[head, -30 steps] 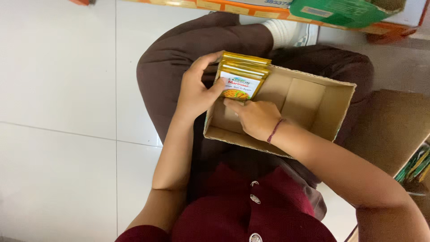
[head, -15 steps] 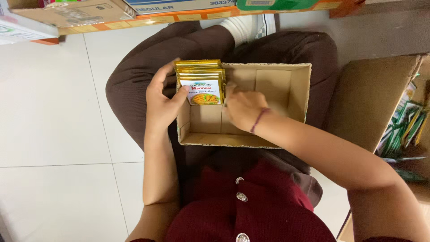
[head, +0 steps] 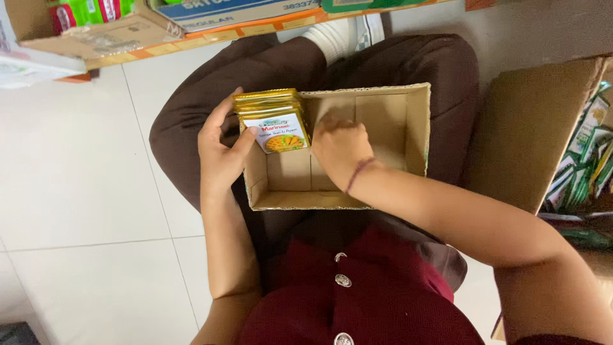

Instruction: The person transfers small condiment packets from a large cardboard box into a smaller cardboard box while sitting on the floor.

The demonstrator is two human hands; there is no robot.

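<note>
Over the cardboard box (head: pixel 383 128), the left hand (head: pixel 220 156) clamps a packet stack (head: pixel 273 120); the right hand (head: pixel 338 147) is curled inside, seemingly empty.

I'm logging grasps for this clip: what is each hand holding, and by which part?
The left hand grips the stack of gold sachets by its left edge, thumb on the front. The right hand is inside the cardboard box; any hold cannot be told.

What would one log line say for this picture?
left hand: holds stack of gold packets at box edge | right hand: inside cardboard box, beside packets | box: on lap
</note>
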